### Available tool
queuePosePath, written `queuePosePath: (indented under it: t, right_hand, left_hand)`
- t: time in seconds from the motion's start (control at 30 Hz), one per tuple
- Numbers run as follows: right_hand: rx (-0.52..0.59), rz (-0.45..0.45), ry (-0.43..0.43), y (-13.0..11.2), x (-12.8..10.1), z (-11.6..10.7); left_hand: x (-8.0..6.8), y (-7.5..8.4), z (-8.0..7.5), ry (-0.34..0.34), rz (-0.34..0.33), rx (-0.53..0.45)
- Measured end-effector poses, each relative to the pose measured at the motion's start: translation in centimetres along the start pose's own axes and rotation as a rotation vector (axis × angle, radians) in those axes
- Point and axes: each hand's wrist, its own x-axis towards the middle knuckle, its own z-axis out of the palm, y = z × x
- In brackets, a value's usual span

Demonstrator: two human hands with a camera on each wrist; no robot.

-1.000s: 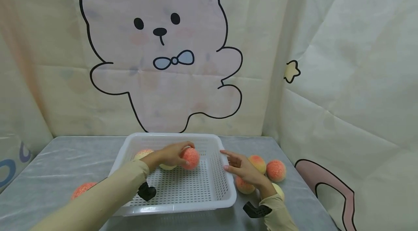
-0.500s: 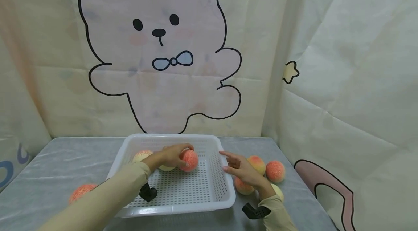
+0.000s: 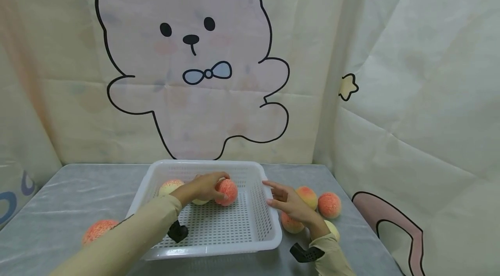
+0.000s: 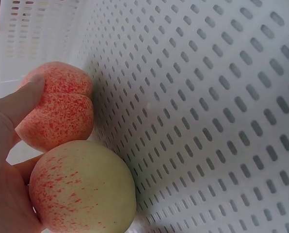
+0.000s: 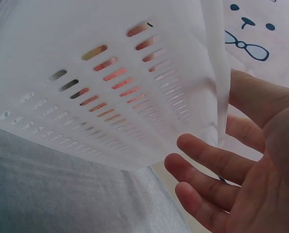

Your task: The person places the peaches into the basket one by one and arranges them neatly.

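- The left hand [image 3: 203,187] is inside the white basket [image 3: 255,234], fingers curled around a red peach [image 3: 226,192].
- A pale peach [image 4: 81,189] sits right next to it, touching the palm.
- The right hand [image 3: 291,204] is spread open and holds nothing, just beside the basket's right wall.
- More peaches [image 3: 329,205] lie on the table [image 3: 70,193] near it.

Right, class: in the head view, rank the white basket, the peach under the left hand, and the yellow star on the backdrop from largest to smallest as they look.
1. White basket, far the largest.
2. Peach held by the left hand.
3. Yellow star, close to the peach in size; it is farther off, so this pair is unsure.
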Motion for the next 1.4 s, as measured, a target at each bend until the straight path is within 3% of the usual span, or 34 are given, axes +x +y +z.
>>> queuePosePath:
  t: [0.3,0.6,1.03,1.23,1.4]
  right_hand:
    - [-0.022,-0.006,0.004,0.0,0.2,0.1]
    - [-0.031,-0.002,0.011,0.2,0.2,0.1]
    - [-0.05,0.001,0.018,0.5,-0.1,0.3]
    - [-0.044,-0.006,0.018,0.2,-0.3,0.1]
    - [-0.047,-0.009,0.008,-0.1,-0.1,0.0]
  left_hand:
    - [0.0,-0.1,0.0,0.022,-0.004,0.043]
    - [-0.3,0.2,-0.7,0.051,0.043,0.118]
    - [-0.7,-0.8,-1.3,0.057,0.078,0.054]
    - [-0.6,-1.2,-2.6,0.069,0.13,-0.034]
    - [-1.3,-1.0,-4.3,0.091,0.153,-0.106]
